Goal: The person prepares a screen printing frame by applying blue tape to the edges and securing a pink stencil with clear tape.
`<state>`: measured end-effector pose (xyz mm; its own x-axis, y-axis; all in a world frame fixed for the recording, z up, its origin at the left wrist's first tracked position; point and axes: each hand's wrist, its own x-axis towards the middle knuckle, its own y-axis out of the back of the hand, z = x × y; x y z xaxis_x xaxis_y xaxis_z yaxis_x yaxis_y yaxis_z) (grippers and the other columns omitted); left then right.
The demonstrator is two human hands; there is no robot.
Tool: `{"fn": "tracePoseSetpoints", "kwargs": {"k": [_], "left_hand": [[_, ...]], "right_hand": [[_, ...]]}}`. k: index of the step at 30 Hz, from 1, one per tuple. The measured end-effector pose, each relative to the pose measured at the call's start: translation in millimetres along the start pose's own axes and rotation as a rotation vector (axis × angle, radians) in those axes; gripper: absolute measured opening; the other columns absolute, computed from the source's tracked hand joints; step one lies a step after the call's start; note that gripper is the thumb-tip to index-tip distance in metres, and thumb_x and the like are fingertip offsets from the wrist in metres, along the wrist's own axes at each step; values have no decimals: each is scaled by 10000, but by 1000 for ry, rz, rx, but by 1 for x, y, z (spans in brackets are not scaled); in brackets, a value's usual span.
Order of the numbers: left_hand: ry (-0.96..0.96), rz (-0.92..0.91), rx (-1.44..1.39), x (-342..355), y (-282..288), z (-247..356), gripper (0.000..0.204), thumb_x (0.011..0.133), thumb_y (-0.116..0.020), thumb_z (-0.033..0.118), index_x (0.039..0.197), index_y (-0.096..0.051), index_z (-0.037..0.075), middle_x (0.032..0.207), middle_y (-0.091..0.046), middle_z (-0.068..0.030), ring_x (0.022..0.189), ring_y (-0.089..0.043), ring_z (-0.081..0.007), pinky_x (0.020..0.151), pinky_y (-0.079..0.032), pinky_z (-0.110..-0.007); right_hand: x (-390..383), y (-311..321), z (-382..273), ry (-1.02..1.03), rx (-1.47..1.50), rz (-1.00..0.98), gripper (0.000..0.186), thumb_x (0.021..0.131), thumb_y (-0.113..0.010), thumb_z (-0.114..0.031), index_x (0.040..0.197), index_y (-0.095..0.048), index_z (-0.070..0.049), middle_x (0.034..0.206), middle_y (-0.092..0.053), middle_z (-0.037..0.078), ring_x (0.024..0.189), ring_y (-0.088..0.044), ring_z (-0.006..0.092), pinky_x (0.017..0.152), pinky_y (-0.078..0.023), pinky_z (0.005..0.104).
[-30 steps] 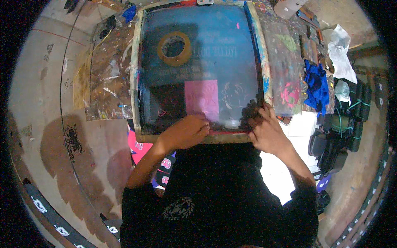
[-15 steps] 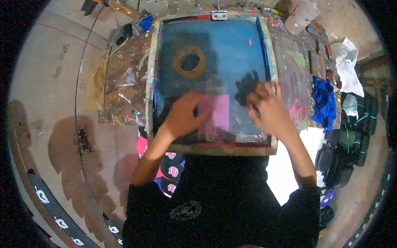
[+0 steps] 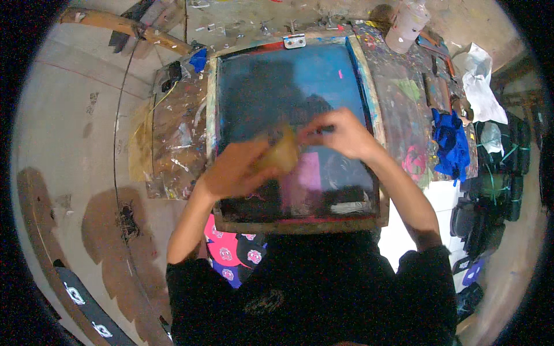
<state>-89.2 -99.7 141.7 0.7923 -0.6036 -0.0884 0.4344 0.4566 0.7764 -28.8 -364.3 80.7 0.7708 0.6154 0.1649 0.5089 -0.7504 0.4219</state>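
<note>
A wooden-framed printing screen (image 3: 294, 227) lies before me, its dark blue mesh (image 3: 254, 86) showing a pink rectangle (image 3: 310, 168) near the front. Above the mesh, my left hand (image 3: 234, 167) is closed around a roll of tan tape (image 3: 284, 151), blurred by motion. My right hand (image 3: 345, 134) is at the roll's right edge with its fingers bent into a pinch. Whatever lies between those fingertips is too blurred to make out.
A metal hinge clamp (image 3: 294, 41) holds the screen's far edge. Right of it are a blue rag (image 3: 450, 144), white cloth (image 3: 482, 86) and a cloudy plastic bottle (image 3: 405, 27). Printed pink and black pieces (image 3: 228, 252) lie below the near edge. Paint-stained board (image 3: 179, 138) extends left.
The tape roll has come off the mesh into my left hand. My right hand has moved left to meet it. The view has shifted slightly.
</note>
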Motion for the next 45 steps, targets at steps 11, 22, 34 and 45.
{"fn": "tracePoseSetpoints", "kwargs": {"k": [11,22,34,45], "left_hand": [[146,-302,130,-37,38,88,330,850,-683,371,952,-605,67,660,-616,-158,622,-623,-393,539,-473,-455],[-727,1118,371,-105,44,186,167,760,-749,309,863,-737,179,597,-525,53,517,-511,-168,498,-425,-317],[-807,798,0,-140,35,129,208,819,-701,290,964,-698,141,626,-573,-19,547,-557,-242,525,-459,-357],[-88,382,115,-8,8,-27,248,872,-657,272,1058,-662,107,652,-617,-84,575,-599,-310,551,-490,-393]], "right_hand": [[-225,47,-58,-516,453,348,77,781,-720,84,765,-665,32,723,-679,115,660,-666,182,601,-548,295],[-274,132,-147,367,208,202,148,682,-788,-104,683,-663,-25,659,-643,87,586,-621,203,555,-471,297],[-263,101,-101,227,188,527,179,712,-786,-75,709,-615,-22,646,-614,74,655,-618,189,585,-451,299],[-159,108,-125,-403,-550,134,101,708,-722,46,790,-693,-5,791,-689,114,710,-675,228,646,-518,317]]}}
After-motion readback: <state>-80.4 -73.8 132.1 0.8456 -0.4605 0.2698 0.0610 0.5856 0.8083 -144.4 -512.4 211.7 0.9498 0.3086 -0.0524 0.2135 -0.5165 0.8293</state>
